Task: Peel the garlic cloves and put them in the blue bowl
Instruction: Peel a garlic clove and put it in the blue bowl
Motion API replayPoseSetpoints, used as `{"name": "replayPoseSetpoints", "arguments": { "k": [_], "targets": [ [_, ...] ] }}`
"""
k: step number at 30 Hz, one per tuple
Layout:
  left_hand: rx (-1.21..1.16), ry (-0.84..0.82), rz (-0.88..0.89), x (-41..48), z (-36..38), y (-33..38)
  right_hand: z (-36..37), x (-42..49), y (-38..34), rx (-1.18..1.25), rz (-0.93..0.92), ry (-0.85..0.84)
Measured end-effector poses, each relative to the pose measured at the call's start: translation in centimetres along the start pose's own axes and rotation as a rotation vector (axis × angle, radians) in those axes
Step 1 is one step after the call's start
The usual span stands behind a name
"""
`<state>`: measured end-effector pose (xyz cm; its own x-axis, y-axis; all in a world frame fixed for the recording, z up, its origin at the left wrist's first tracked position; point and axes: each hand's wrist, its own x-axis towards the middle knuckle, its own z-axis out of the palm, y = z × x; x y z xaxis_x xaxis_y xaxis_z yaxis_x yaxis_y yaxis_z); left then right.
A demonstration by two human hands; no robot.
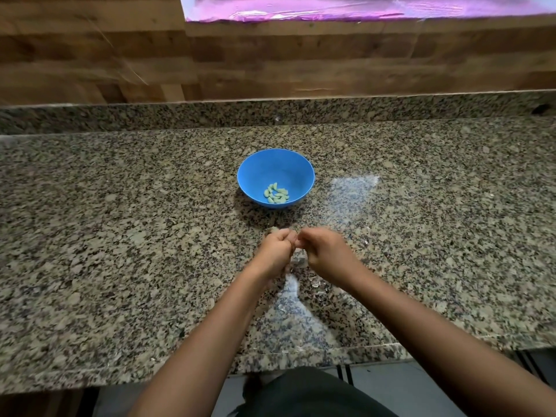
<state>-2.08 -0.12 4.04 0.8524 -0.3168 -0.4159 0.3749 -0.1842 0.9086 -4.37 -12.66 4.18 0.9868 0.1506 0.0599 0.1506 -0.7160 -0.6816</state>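
Bowl [272, 165] on countertop [120, 221], centre, well back from front edge. Peeled cloves [276, 194] in bowl, at the bottom on the side nearest me. L hand [275, 251] and R hand [323, 251] over counter, in front of bowl, touching each other. Garlic clove [296, 242] pinched btw them, mostly hidden. Peel scraps [316, 284] on counter beneath hands and wrists. Upstand [180, 112] behind counter, w/ wall panel [90, 55] above it.

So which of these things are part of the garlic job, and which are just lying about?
Job: left hand and right hand, pinching what looks like a clove; blue bowl; peeled cloves inside; skins.
Lying about: pink foil; wooden wall; granite counter.
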Motion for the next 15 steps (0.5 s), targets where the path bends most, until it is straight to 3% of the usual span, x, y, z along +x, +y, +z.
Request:
{"name": "replayPoseSetpoints", "arguments": {
  "k": [3, 4, 8, 12, 15],
  "targets": [
    [0.168, 0.110, 0.129, 0.1, 0.3, -0.5, -0.9, 0.5, -0.3, 0.755, 0.462, -0.210],
    [0.207, 0.120, 0.168, 0.2, 0.2, -0.6, -1.0, 0.5, -0.3, 0.842, 0.507, -0.220],
    [0.228, 0.148, 0.191, 0.6, -0.2, -1.0, -1.1, 0.1, -0.9, 0.461, 0.347, -0.143],
    [0.250, 0.125, 0.204, 0.7, -0.4, -1.2, -1.2, 0.2, -0.6, 0.501, 0.351, -0.149],
    [0.009, 0.056, 0.097, 0.9, -0.1, -0.9, -0.6, -0.1, -0.1, 0.301, 0.251, -0.008]
  ]
}}
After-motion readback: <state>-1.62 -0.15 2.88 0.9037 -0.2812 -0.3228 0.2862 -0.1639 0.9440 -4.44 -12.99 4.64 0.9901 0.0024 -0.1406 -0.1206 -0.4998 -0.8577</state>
